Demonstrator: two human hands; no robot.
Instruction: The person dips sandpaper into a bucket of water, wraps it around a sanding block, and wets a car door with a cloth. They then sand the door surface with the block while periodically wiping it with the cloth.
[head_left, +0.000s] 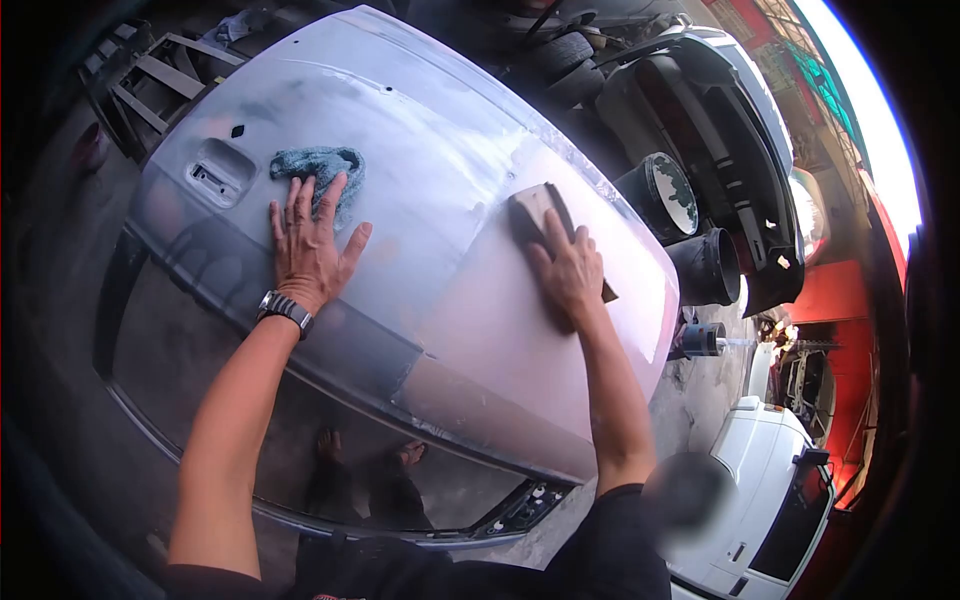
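A car door (400, 140) lies flat before me, with grey primer on its left part and a pale pinkish area on its right. My left hand (308, 245), a metal watch on its wrist, rests palm down with fingers spread. Its fingertips lie on a crumpled teal cloth (330, 162), beside the recessed door handle cup (218, 174). My right hand (572, 262) is wrapped round a sanding block (530, 212) and holds it against the pinkish area. The block's lower face is hidden.
Black buckets (708, 268) stand beyond the door's right end, near a small can (703, 340). A dark bumper (700, 170) is behind them. A white vehicle (765, 490) is at lower right. A metal stand (165, 75) is at upper left. The door's window opening (330, 430) faces me.
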